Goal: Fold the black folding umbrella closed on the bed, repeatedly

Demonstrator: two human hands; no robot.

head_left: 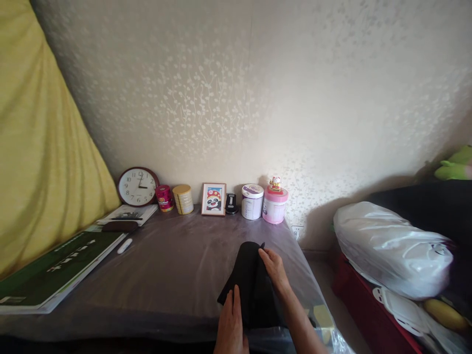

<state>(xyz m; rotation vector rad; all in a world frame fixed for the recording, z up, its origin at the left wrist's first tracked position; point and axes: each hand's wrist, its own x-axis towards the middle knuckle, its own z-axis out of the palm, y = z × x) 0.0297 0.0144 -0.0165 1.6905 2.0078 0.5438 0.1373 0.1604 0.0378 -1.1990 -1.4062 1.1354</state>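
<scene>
A black, soft-looking folded item (248, 275), perhaps a fabric pouch or bag, stands partly upright at the near right of the table; its exact kind cannot be made out. My right hand (273, 268) pinches its upper right edge, near a small dark tab. Against its lower left side rests my left hand (231, 317), fingers stretched out and pointing away from me. The item's near lower part runs down between my forearms.
Along the wall stand a clock (137, 187), a pink tin (164, 198), a yellow tin (183, 199), a framed panda picture (214, 199) and two tubs (252, 202). A green book (62, 265) lies left on the table (165, 275). A white plastic bag (391, 248) sits right.
</scene>
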